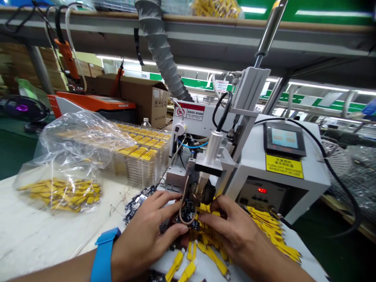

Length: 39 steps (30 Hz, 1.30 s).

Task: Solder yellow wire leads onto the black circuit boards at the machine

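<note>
White workbench (35,239), green factory floor (17,152)

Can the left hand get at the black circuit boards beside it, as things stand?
Probably yes: the left hand is right beside the black circuit boards, and nothing appears to stand between them.

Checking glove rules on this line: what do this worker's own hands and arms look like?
The left hand and right hand are bare, without gloves, and no sleeves show on the forearms. A bright blue strap band circles the left wrist.
</note>
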{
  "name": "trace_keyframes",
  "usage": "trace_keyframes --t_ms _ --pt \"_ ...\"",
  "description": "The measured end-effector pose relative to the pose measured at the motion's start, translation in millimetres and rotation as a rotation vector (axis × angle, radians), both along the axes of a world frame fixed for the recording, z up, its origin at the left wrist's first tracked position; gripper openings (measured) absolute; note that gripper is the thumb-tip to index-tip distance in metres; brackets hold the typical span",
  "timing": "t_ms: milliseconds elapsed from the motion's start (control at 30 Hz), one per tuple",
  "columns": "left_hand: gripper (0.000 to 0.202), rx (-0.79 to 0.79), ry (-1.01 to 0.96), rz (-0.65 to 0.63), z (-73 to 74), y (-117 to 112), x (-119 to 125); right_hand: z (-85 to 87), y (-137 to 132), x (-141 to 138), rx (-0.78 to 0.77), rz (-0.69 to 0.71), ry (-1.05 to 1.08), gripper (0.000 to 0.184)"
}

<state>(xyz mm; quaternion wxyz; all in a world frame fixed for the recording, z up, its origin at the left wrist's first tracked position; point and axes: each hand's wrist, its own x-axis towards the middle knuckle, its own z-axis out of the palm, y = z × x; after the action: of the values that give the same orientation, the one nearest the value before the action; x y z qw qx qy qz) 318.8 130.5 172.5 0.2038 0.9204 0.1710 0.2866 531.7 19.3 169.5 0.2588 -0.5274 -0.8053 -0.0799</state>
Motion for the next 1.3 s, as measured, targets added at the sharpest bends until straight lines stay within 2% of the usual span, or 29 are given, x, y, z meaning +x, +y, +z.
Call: trace_keyframes --t_ms 200,667,900,1300 --pt "0.039 0.012 0.002 -0.009 0.3 -0.6 -1.8 6.2 -1.4 -5.3 -0.001 -0.027 -0.007 0.03" --pt "0.034 0.04 -0.014 0.016 1.9 -3.6 -3.1 8.1 -2.1 -4.6 0.004 -0.004 -0.023 0.03" --pt "0.03 0.022 -0.012 0.019 3.7 -3.3 -3.5 5.3 0.4 -3.3 0.019 0.001 -0.016 0.03" --pt "0.038 0.021 -0.025 -0.009 4.8 -3.8 -4.9 0.3 1.0 -1.6 -0.006 -0.002 0.01 0.031"
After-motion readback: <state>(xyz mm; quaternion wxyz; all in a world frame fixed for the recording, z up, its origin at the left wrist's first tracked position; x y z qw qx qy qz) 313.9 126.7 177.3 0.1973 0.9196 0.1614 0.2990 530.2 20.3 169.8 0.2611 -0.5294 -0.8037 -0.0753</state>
